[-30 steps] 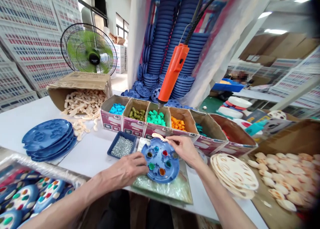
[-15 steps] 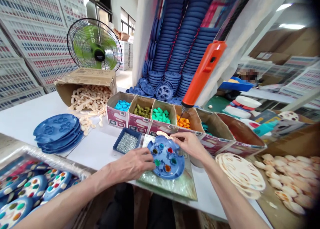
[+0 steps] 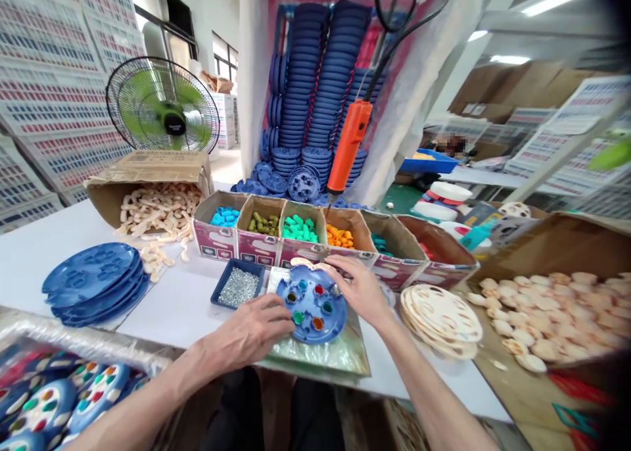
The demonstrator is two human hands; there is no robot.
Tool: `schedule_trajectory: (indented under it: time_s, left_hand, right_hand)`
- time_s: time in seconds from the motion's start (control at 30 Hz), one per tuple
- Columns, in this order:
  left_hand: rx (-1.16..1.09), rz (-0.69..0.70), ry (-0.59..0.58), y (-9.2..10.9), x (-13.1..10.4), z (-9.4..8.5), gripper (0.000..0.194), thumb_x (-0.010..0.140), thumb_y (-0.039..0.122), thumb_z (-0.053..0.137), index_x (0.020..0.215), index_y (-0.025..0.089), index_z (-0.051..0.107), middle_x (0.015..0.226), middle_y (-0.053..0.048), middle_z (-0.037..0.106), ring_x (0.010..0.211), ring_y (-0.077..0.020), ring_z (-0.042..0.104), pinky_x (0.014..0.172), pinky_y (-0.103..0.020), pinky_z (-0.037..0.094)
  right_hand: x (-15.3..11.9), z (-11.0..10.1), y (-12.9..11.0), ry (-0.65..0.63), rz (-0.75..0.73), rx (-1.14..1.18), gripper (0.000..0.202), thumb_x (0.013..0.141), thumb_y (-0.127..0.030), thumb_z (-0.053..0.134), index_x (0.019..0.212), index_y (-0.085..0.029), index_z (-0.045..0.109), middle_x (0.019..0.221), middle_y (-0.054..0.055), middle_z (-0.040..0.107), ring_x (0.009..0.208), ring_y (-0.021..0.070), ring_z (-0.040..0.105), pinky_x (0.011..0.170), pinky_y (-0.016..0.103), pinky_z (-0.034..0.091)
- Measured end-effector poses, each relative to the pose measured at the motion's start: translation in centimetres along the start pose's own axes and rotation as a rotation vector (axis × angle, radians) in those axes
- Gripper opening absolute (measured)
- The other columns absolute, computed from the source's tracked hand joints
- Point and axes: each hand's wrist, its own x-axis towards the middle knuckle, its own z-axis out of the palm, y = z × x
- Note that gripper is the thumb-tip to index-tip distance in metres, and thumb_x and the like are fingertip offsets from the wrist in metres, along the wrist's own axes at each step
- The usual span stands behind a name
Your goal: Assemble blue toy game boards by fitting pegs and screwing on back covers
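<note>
A round blue plastic plate (image 3: 319,326) with several coloured cups set in it lies on a green board (image 3: 345,354) in front of me. Curled fingers of my left hand (image 3: 261,325) grip its left edge. At the plate's far edge sits a curved cream plastic piece (image 3: 302,263). My right hand (image 3: 359,290) is closed at the right end of that piece, its fingertips on the plate's upper right rim. Its thumb is partly hidden. Beside the plate stands a dark blue tray (image 3: 215,298) of small silver screws.
Cardboard bins (image 3: 256,248) of coloured cups line the back, under a hanging orange electric screwdriver (image 3: 349,145). Left are stacked blue plates (image 3: 91,273) and a box of cream pieces (image 3: 158,208); right, cream discs (image 3: 441,316) and a carton of cream parts (image 3: 557,306).
The camera view has turned a little to the right. My right hand's fingers have shifted over the plate's far rim by the cream piece; my left hand keeps its hold.
</note>
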Motion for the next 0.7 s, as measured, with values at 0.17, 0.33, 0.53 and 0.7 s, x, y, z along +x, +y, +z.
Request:
schedule_trajectory:
  time_s: [0.17,0.33,0.53,0.7]
  left_hand:
    - [-0.005,-0.046,0.190,1.8,-0.5,-0.4,0.024,0.099,0.011,0.053,0.119,0.019,0.062,0.115,-0.008,0.071,0.113,-0.0223,0.059,0.099,-0.039,0.053]
    - [-0.040,0.021,0.304,5.3,2.7,0.3,0.021,0.097,0.009,0.054,0.114,0.019,0.061,0.101,-0.006,0.072,0.095,-0.0202,0.063,0.087,-0.034,0.055]
    - [-0.175,0.125,0.154,10.5,10.1,5.0,0.015,0.100,0.014,0.048,0.108,0.020,0.059,0.097,-0.006,0.068,0.087,-0.0227,0.062,0.079,-0.038,0.054]
    - [-0.313,0.153,-0.175,14.5,15.4,10.9,0.009,0.096,0.017,0.054,0.103,0.020,0.059,0.101,-0.006,0.066,0.096,-0.0253,0.062,0.083,-0.040,0.055]
  right_hand:
    - [-6.4,-5.7,3.2,0.131,0.110,-0.016,0.028,0.093,-0.043,0.059,0.103,-0.025,0.077,0.109,0.007,0.078,0.105,0.0262,0.071,0.096,0.041,0.055]
    - [-12.9,-12.7,7.1,0.237,0.339,-0.195,0.031,0.089,-0.045,0.060,0.097,-0.021,0.078,0.100,0.009,0.080,0.088,0.0275,0.075,0.082,0.040,0.060]
    - [-21.8,-20.1,8.5,0.245,0.542,-0.458,0.034,0.091,-0.043,0.054,0.106,-0.022,0.077,0.101,0.009,0.080,0.088,0.0271,0.075,0.084,0.039,0.058]
    - [-29.7,-24.6,10.1,0.182,0.733,-0.835,0.052,0.085,-0.048,0.062,0.128,-0.021,0.068,0.130,0.019,0.068,0.116,0.0444,0.062,0.093,0.059,0.050]
